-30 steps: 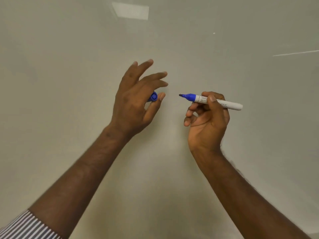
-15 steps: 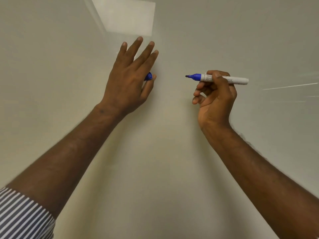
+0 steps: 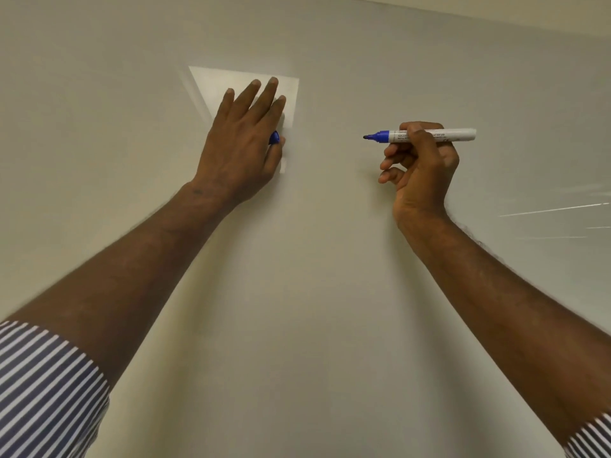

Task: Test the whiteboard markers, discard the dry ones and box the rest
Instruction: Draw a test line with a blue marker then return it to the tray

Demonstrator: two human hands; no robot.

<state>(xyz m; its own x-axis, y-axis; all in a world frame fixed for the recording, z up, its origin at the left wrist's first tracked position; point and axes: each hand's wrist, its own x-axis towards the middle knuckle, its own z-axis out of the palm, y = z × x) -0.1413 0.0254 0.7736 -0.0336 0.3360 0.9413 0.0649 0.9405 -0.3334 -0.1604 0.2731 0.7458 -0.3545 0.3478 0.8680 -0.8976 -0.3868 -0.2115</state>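
My right hand point(image 3: 418, 166) pinching the uncapped blue marker point(image 3: 426, 135), tip pointing left, my left hand point(image 3: 243, 137) flat on the whiteboard point(image 3: 314, 292), fingers point(image 3: 264, 94) straight, blue cap point(image 3: 274, 138) tucked under thumb

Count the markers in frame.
1: an uncapped blue marker gripped in the right hand. Its blue cap sits under the left hand. Others may be out of view.

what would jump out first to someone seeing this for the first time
The uncapped blue marker in the right hand, right of centre, tip pointing left. Then the left hand, fingers spread against the whiteboard, with the blue cap tucked at its thumb. No ink mark shows on the board.
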